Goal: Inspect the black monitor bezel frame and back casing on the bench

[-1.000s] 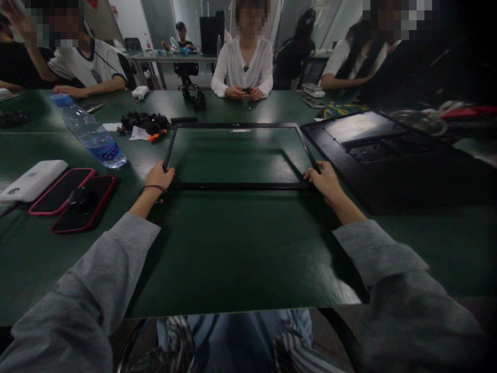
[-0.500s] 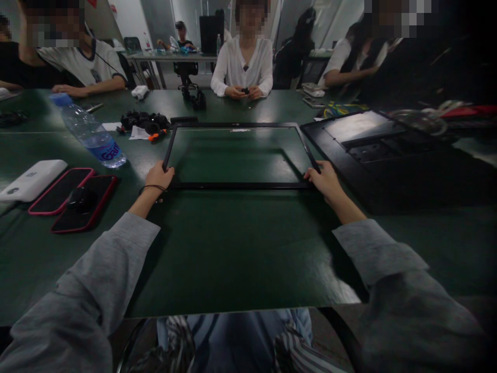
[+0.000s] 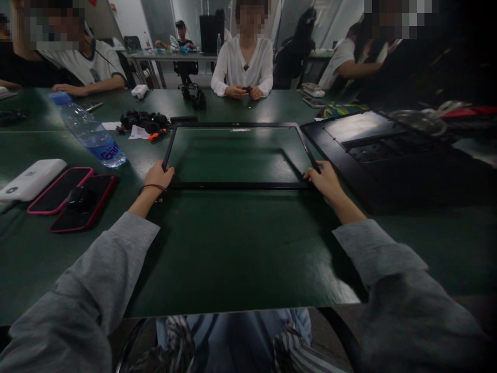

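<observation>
Hands (image 3: 241,176) level on outstretched forearms, grip of each closed around opposite sides of black frame (image 3: 240,186).

One left hand (image 3: 159,176), one right hand (image 3: 325,181); one black frame (image 3: 240,185); two red-rimmed slabs (image 3: 60,190); one blue-capped bottle (image 3: 88,130).

Bare green table (image 3: 240,259) lies open between the two forearms, from the near edge up to the black frame (image 3: 233,186). The frame's opening shows only tabletop, but its four bars ring that space, with a hand at each side bar. On the left, two red-edged phones (image 3: 83,202), a white box (image 3: 37,178) and a water bottle (image 3: 91,134) block the way. On the right, a large dark panel (image 3: 373,166) fills the space just beside the frame. Cables and black parts (image 3: 143,122) crowd beyond its far left corner.
</observation>
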The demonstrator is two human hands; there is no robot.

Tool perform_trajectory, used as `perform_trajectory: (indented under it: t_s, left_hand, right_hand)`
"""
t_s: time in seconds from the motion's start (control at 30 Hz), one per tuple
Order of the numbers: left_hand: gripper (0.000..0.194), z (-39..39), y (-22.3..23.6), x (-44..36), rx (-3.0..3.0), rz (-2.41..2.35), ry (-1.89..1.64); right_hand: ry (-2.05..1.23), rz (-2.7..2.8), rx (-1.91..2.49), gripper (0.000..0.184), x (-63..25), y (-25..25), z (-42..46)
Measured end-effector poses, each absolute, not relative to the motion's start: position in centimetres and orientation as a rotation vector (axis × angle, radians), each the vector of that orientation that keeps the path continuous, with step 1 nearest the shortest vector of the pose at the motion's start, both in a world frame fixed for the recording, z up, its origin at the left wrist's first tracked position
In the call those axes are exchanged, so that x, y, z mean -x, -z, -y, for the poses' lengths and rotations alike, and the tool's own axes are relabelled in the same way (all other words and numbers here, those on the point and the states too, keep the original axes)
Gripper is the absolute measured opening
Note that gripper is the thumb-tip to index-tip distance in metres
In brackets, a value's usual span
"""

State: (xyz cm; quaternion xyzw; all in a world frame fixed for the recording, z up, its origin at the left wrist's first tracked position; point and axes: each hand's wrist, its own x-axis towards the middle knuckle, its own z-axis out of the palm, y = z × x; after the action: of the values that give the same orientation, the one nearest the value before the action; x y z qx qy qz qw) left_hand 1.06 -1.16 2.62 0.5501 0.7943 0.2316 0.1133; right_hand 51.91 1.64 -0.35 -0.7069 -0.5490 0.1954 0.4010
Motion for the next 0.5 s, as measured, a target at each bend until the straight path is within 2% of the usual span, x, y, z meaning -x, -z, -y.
perform_trajectory:
  t_s: [0.5]
  left_hand:
    - [0.034, 0.95, -2.38, -0.78, -1.630, -2.310, -0.709]
  right_hand:
    - [-0.502, 1.382, 1.786, 0.043, -51.41, -0.18, -1.23]
